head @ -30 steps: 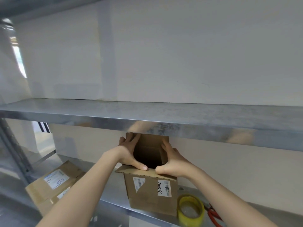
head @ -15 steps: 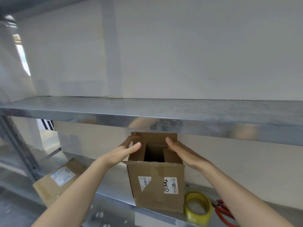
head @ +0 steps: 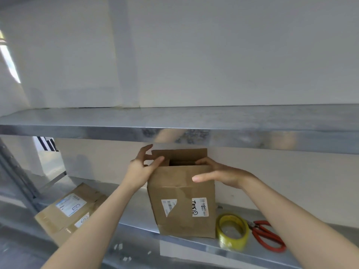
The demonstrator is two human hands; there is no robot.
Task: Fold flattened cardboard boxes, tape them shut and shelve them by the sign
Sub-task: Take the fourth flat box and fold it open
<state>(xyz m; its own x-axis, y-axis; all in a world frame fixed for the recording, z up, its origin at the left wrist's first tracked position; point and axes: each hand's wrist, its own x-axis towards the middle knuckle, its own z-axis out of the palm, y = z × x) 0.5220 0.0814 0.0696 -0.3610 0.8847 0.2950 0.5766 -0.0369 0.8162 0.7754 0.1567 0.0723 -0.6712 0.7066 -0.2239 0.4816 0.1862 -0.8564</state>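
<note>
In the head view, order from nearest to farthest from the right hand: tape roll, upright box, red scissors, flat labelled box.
1. Upright box, under the right hand, touching.
2. Yellow tape roll, below, beside the box.
3. Red scissors, right of the roll.
4. Flat labelled box, far left.

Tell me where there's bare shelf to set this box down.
The upper shelf is bare across the view. On the lower shelf, free between the labelled box and the open cardboard box; crowded right of it by yellow tape roll and red-handled tool.
</note>
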